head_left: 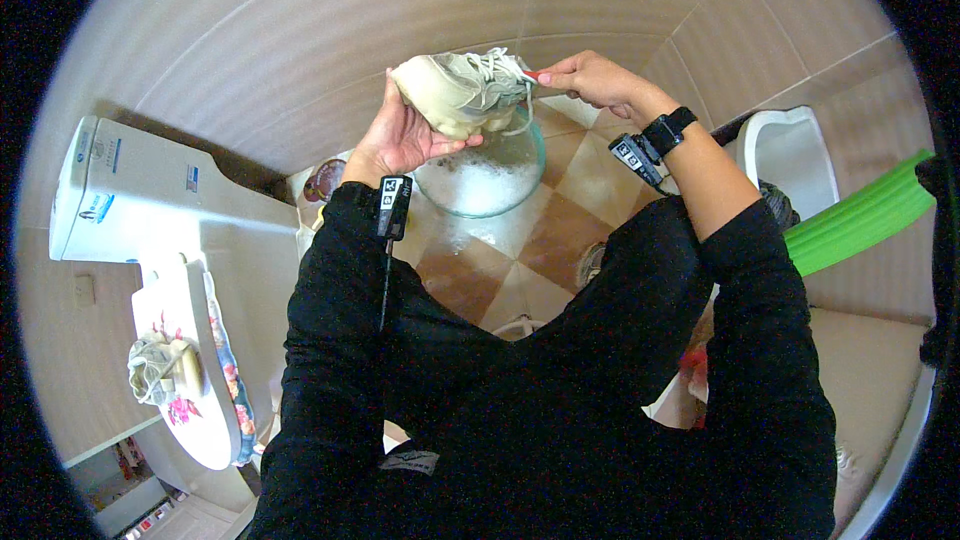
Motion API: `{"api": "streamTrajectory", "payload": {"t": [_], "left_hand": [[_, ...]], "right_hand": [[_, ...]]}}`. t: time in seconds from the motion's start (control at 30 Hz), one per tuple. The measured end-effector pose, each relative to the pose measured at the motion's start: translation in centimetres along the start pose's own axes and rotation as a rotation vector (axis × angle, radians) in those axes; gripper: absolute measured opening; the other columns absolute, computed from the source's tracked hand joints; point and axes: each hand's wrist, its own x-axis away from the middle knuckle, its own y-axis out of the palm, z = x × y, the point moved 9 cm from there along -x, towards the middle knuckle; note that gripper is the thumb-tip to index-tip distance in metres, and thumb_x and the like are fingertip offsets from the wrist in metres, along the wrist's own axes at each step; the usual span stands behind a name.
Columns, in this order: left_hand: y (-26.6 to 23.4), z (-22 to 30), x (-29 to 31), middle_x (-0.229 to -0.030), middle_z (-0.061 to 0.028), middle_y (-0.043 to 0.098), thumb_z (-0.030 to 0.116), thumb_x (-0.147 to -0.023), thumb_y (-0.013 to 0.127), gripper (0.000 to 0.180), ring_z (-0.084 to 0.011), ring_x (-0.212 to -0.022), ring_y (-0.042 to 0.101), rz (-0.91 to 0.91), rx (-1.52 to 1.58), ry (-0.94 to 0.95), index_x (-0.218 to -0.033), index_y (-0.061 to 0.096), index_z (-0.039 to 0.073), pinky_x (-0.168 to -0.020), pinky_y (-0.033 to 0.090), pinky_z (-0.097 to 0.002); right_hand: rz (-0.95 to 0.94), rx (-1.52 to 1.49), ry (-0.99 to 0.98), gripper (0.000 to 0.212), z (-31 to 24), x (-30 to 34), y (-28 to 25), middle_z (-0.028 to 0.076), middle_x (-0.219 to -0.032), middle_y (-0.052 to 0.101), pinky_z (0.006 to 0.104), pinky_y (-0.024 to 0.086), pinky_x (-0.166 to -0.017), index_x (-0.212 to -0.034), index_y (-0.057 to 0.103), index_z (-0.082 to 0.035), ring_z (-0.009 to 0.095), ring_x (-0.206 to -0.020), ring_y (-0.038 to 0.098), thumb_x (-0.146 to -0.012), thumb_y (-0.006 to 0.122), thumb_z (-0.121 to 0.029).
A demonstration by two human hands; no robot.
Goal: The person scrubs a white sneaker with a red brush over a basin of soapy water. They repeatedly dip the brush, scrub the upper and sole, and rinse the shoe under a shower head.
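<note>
Over a clear basin (pixel 480 202) of sudsy water, my left hand (pixel 402 132) holds a pale cream sneaker (pixel 458 90) sideways, palm and fingers against its left end and underside. White laces lie over its right part, and one lace end hangs down toward the basin. On the right, my right hand (pixel 595 78) pinches a slim red handle (pixel 540 75) that meets the sneaker at the laces. The far end of that handle is hidden, so its kind cannot be told. A matching sneaker (pixel 155 370) rests on the toilet lid (pixel 205 430) at the left.
The white toilet tank (pixel 140 195) stands left, beside the tiled wall. A white bin-like container (pixel 790 155) and a ribbed green object (pixel 860 215) are on the right. Brown and cream tiles (pixel 490 265) cover the floor between my legs. A dark reddish round item (pixel 325 180) sits left of the basin.
</note>
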Motion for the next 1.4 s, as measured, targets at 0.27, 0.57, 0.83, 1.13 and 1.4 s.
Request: {"api": "streamTrajectory", "payload": {"t": [0.27,0.57,0.83,1.13,1.4], "left_hand": [[-2.5,2.3,-0.6,-0.133,-0.0263,0.054,0.039,-0.102,0.051,0.070,-0.0494,-0.105,0.065,-0.034,0.102,0.101,-0.158,0.018,0.012,-0.083,0.064,-0.0451],[-3.6,1.2,-3.1,-0.154,-0.0061,0.042,0.040,-0.088,0.078,0.089,-0.0276,-0.140,0.039,0.369,-0.543,0.277,-0.156,0.028,0.014,-0.114,0.026,-0.0598],[-2.3,0.4,-8.5,-0.150,-0.0079,0.049,0.051,-0.098,0.061,0.070,-0.0264,-0.139,0.044,0.182,-0.028,0.574,-0.150,0.039,0.011,-0.119,0.033,-0.0452],[0.5,-1.1,-10.9,-0.150,-0.0071,0.051,0.057,-0.101,0.050,0.066,-0.0275,-0.138,0.047,0.078,0.155,0.520,-0.148,0.045,0.012,-0.118,0.035,-0.0465],[1.3,-3.2,-11.5,-0.154,-0.0074,0.046,0.071,-0.097,0.039,0.082,-0.0284,-0.141,0.043,0.135,0.219,0.443,-0.153,0.039,0.012,-0.121,0.031,-0.0473]], "right_hand": [[-0.192,-0.554,0.273,0.033,0.9,2.0,-0.1,-0.004,-0.066,0.047,0.0158,0.022,-0.036,-0.109,0.061,-0.007,0.000,-0.045,0.031,-0.100,0.066,-0.038],[-0.374,-0.869,0.260,0.028,-1.3,1.4,2.2,-0.003,-0.069,0.048,0.0143,0.022,-0.034,-0.108,0.057,-0.007,-0.002,-0.044,0.030,-0.102,0.062,-0.034],[-0.095,-0.487,0.133,0.033,0.1,0.6,0.0,-0.005,-0.069,0.045,0.0178,0.021,-0.036,-0.105,0.062,-0.008,0.000,-0.046,0.028,-0.105,0.055,-0.039],[0.364,0.831,-0.085,0.035,-2.4,4.1,-5.5,0.010,-0.104,0.076,0.0468,0.054,-0.086,-0.126,0.070,-0.033,0.037,-0.098,0.070,-0.092,0.062,-0.039],[0.125,0.577,-0.188,0.037,-3.1,1.2,-3.7,0.016,-0.116,0.072,0.0396,0.052,-0.090,-0.128,0.070,-0.022,0.033,-0.106,0.068,-0.093,0.065,-0.035]]}}
